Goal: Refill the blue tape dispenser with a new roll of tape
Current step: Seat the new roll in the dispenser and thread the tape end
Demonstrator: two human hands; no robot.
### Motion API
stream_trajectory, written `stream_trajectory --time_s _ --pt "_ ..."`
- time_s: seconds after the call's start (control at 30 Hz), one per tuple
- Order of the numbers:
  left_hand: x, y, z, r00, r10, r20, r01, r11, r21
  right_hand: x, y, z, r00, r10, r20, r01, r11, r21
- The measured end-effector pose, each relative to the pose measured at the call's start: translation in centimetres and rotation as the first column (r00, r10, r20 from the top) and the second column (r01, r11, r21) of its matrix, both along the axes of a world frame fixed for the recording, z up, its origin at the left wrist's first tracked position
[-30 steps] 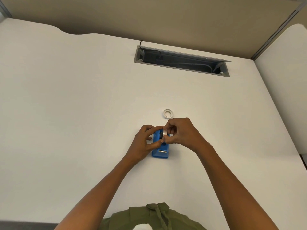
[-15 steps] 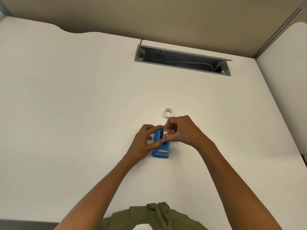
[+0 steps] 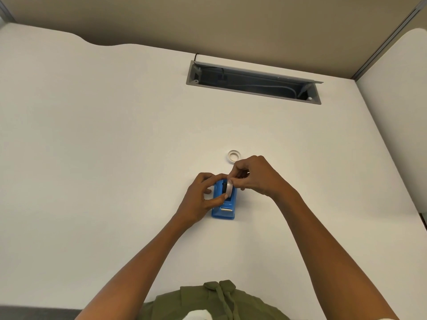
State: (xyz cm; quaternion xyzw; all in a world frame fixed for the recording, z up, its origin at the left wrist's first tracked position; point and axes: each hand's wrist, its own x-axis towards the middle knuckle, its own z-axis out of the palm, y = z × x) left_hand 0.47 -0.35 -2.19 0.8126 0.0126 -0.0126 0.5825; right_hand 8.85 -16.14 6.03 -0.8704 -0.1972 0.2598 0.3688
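The blue tape dispenser (image 3: 223,210) lies on the white desk (image 3: 115,158), its metal cutter toward me. A roll of clear tape (image 3: 229,188) stands on edge in the dispenser's well, beside a black hub. My left hand (image 3: 200,199) grips the dispenser's left side, thumb and forefinger at the roll. My right hand (image 3: 256,176) pinches the roll's top edge from the right. A small white tape ring (image 3: 234,156) lies flat on the desk just beyond my right hand.
A grey cable tray (image 3: 254,83) with its flap open is set into the desk at the back. A beige partition runs behind the desk, and a second white desk (image 3: 397,88) adjoins on the right.
My right hand has shifted slightly right and up, so the roll shows more plainly in the dispenser's well. My left hand and the dispenser stay put.
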Motion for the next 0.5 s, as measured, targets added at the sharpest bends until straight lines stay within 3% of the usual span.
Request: stream_trajectory --time_s 0.3,0.5 --pt "0.07 0.11 0.02 1.000 -0.005 -0.001 0.005 1.000 -0.003 -0.72 -0.21 -0.50 0.999 0.041 0.007 -0.041 0.999 -0.031" --pt "0.04 0.06 0.08 1.000 0.005 -0.008 -0.004 1.000 0.016 -0.09 -0.61 -0.72 1.000 0.002 -0.020 -0.002 0.999 0.039"
